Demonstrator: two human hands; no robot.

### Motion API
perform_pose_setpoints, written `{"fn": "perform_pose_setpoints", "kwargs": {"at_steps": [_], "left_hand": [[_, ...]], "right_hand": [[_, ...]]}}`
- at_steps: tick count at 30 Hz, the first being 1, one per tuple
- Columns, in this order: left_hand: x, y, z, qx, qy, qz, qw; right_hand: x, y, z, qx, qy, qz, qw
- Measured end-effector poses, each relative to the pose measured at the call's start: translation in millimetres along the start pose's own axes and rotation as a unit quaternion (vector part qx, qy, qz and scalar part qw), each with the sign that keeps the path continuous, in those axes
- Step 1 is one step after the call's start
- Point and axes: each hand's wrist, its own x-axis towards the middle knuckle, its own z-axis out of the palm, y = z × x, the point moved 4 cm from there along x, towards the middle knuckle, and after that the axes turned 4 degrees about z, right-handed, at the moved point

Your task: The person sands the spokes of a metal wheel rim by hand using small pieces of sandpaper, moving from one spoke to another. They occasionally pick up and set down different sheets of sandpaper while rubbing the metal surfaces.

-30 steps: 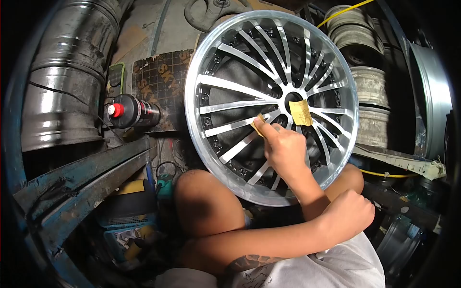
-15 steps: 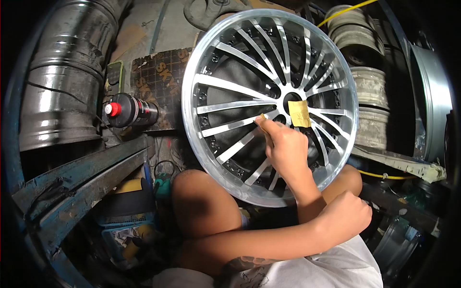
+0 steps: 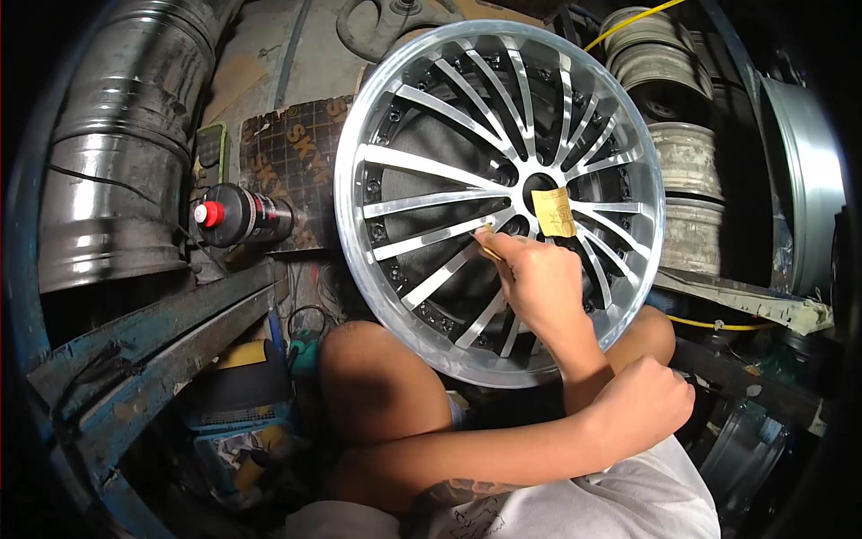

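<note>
A multi-spoke alloy wheel (image 3: 436, 166) with polished spokes and black recesses stands tilted in front of me, against my knees. My right hand (image 3: 543, 283) is closed on a small folded piece of yellowish sandpaper (image 3: 490, 254), its fingertips at a spoke left of the hub. A second yellow piece of sandpaper (image 3: 553, 213), with print on it, lies over the hub's centre hole. My left hand (image 3: 648, 406) is curled in a fist by my right forearm, near my knee. Its fingers are turned away, so anything inside is hidden.
A dark bottle with a red cap (image 3: 244, 216) is on the left beside a worn printed board (image 3: 292, 153). Large metal rims (image 3: 121, 171) stack at left, more rims (image 3: 687, 162) at right. A blue metal frame (image 3: 153, 332) and a blue basket (image 3: 235, 440) are lower left.
My right hand has shifted slightly right and down along the spoke with the sandpaper. The view has moved a little; the left fist stays put.
</note>
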Motion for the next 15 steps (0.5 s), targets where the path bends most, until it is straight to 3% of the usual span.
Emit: {"fn": "perform_pose_setpoints", "kwargs": {"at_steps": [3,4,7,10,15], "left_hand": [[0,2,6,0.001,-0.016,-0.002,1.000],[0,2,7,0.002,-0.020,-0.001,1.000],[1,0,6,0.013,-0.027,0.005,1.000],[1,4,7,0.010,-0.017,0.007,1.000],[0,4,7,0.004,-0.024,-0.002,1.000]], "right_hand": [[8,-7,-10,0.044,0.098,0.017,0.994],[9,-3,3,0.022,0.122,-0.019,0.992],[0,-12,5,-0.060,0.057,-0.048,0.995],[7,-16,-6,-0.063,0.139,-0.041,0.987],[2,-16,-4,-0.073,0.058,-0.040,0.995]]}}
